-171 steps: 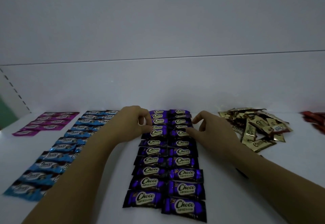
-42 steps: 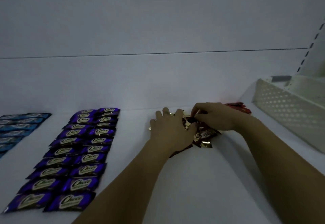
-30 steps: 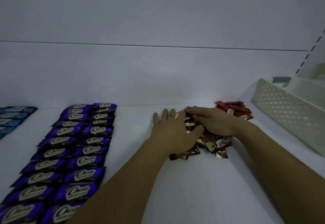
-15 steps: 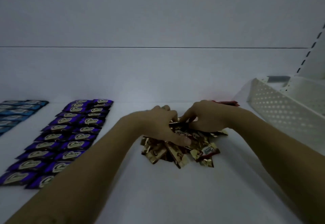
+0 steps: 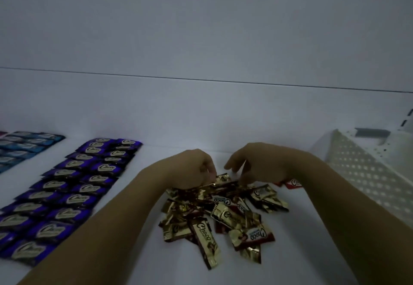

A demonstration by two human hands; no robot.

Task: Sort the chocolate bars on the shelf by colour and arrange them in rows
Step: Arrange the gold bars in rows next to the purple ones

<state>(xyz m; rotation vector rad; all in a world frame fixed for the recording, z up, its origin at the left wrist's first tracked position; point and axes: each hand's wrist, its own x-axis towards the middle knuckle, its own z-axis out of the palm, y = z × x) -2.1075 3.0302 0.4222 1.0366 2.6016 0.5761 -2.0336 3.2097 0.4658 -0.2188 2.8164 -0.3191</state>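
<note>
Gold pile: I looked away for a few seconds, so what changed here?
Both hands moved from the purple rows right to the gold pile and dragged it forward, toward the person. The left hand and right hand now curl over its far edge; any grip is hidden. Purple and blue rows lie unchanged.

A white basket [image 5: 366, 173] is seen at the far right, cut off by the frame edge. Its side wall is pierced with rows of small holes, and a grey piece [image 5: 372, 133] is set at its far rim; what that piece is cannot be told. Behind everything a plain pale back panel [image 5: 201, 117] is seen, crossed from side to side by a thin dark seam [image 5: 201, 80]. At the right edge, above the basket, a strip with short dark slots [image 5: 407, 118] is partly shown.
</note>
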